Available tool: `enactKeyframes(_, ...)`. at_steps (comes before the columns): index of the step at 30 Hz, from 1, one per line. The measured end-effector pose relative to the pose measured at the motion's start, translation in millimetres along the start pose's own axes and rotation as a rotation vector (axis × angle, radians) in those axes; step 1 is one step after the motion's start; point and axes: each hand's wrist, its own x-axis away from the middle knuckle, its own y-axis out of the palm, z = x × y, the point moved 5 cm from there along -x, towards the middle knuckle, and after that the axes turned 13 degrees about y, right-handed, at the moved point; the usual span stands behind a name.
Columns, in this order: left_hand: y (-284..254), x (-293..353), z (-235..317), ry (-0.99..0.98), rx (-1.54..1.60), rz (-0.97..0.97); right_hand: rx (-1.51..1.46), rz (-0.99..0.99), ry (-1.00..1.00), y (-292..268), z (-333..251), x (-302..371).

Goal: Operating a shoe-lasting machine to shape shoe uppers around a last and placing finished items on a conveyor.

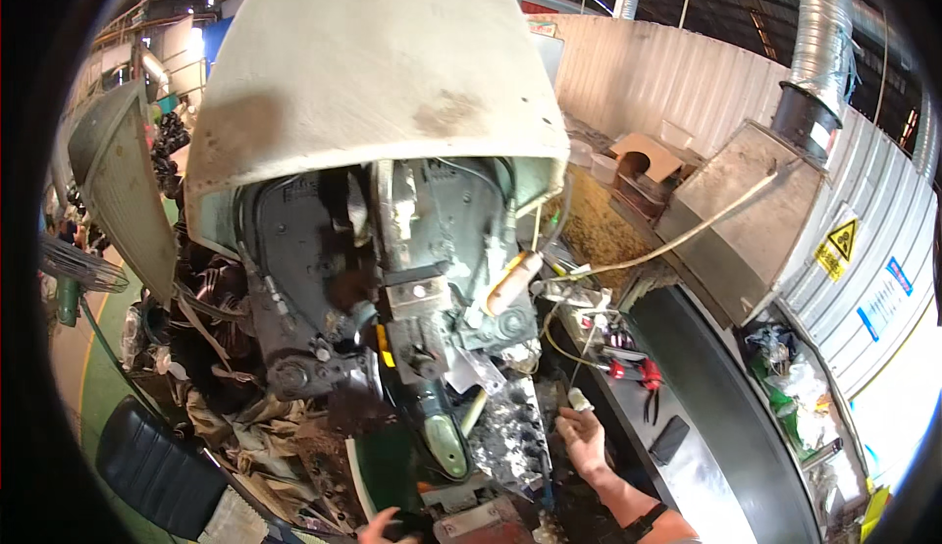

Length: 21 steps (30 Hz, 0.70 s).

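Note:
A small white piece (580, 401) sits at the fingertips of my right hand (586, 443), whose fingers are closed around it. What kind of thing it is, I cannot make out; a thin line runs up from it. My left hand (379, 527) shows only in part at the lower edge, its fingers smeared, with something dark beside it. Between and beyond my hands, a dark shoe form with a pale green bottom (444, 444) is clamped sole-up in a large machine (417, 299). A wooden-handled tool (512, 284) rests on the machine's right side.
A pale hood (383, 63) covers the machine's top. To the right runs a black conveyor belt (702, 377), beside a metal ledge holding red-handled pliers (643, 371) and a dark flat case (669, 440). At the lower left stands a black seat (152, 466).

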Motion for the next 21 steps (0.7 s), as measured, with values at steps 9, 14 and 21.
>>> enactKeyframes(9,-187.4,-5.1,35.8,-0.177,0.657,0.703,0.485,-1.025,-0.621,122.1,-115.7,207.9)
enactKeyframes(14,-46.7,-73.4,182.6,-0.077,0.745,0.772,0.374,-0.701,-0.978,95.5,-119.1,211.8)
enactKeyframes(21,66.2,-79.7,222.5,0.018,1.076,0.231,0.254,-0.642,-0.977,-4.3,-158.3,213.6)
